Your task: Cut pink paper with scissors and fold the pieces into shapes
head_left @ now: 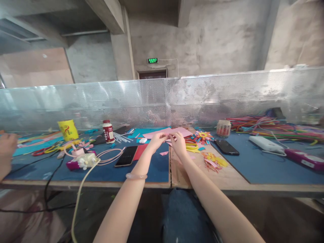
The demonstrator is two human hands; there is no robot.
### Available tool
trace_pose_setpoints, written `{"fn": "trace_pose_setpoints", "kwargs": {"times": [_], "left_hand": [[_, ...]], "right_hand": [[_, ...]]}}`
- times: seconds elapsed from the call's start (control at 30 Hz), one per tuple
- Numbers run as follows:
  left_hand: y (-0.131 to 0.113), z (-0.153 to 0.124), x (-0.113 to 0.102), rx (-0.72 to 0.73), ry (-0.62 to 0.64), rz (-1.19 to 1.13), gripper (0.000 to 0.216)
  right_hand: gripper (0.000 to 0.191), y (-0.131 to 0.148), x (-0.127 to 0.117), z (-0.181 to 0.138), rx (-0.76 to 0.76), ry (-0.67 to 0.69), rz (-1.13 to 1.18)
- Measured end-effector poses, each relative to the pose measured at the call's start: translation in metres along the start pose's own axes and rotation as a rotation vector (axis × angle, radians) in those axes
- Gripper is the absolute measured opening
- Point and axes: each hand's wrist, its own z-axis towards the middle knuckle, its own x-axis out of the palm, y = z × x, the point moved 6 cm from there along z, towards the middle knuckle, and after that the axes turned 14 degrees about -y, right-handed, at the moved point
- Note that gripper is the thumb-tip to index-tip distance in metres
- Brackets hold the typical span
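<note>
My left hand (159, 140) and my right hand (177, 140) meet fingertip to fingertip over the middle of the table. Both pinch at the same spot, with pink showing around the fingertips; the small thing between them is too hidden to name. Just behind lie sheets of pink paper (181, 131) on blue paper (140, 132). A pink paper scrap (164, 153) rests below my left hand. Beside my right hand are yellow-handled scissors (191, 147) and an orange and yellow paper flower (203, 135). A red sheet (140, 152) lies left of my left wrist, partly under a phone (126, 156).
A perforated metal screen (152, 101) borders the table's back. Leftward stand a bottle (108, 131), a yellow can (67, 130) and a power strip with cables (87, 160). Another person's hand (7, 152) is far left. Rightward are a jar (223, 128), black phone (226, 147), power bank (265, 144) and coloured stems (275, 128).
</note>
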Motion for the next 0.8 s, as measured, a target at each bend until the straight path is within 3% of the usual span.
{"fn": "trace_pose_setpoints", "kwargs": {"times": [0.6, 0.8], "left_hand": [[0.010, 0.006, -0.002, 0.010, -0.025, 0.056, 0.033], [0.010, 0.004, -0.001, -0.005, 0.004, 0.069, 0.032]], "right_hand": [[0.015, 0.001, -0.001, 0.001, 0.086, -0.008, 0.062], [0.020, -0.005, -0.001, 0.001, 0.256, 0.022, 0.168]]}}
